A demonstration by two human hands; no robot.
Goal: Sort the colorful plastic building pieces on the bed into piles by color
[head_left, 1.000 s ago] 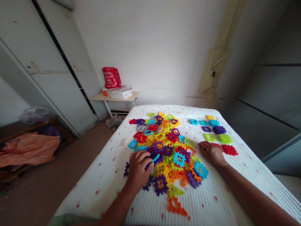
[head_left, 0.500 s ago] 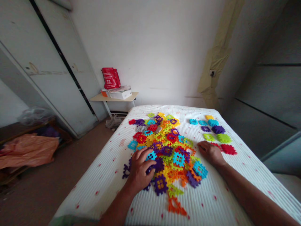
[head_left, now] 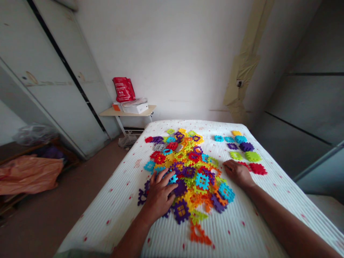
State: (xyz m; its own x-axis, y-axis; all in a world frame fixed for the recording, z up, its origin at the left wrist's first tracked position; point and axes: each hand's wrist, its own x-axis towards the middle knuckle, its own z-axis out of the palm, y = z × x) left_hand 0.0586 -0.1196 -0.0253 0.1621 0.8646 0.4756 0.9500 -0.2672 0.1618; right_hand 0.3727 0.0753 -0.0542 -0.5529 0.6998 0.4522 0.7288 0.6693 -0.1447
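Observation:
My left hand (head_left: 159, 191) lies over the near left side of a heap of colourful plastic interlocking tiles, its fingers spread and touching pieces. Under and beside its fingertips are a purple tile (head_left: 181, 187) and a light-blue window tile (head_left: 173, 178), partly covered. Below the hand sits a purple window tile (head_left: 181, 211). My right hand (head_left: 238, 173) rests on the bed right of the heap, fingers curled; whatever is inside them, if anything, is hidden. Just past it lies a red tile (head_left: 258, 168), with a second red piece partly behind the hand.
Small groups by colour lie at the right: a green tile (head_left: 253, 156), a purple tile (head_left: 246, 147) and a blue tile (head_left: 240, 139). An orange triangular piece (head_left: 200, 235) lies nearest me on the white bedcover (head_left: 113, 200). A side table (head_left: 107, 111) with a red bag (head_left: 124, 89) stands beyond.
The whole view has shifted slightly, so things sit a little further left. My left hand's fingers lie a bit flatter on the heap; my right hand stays beside it.

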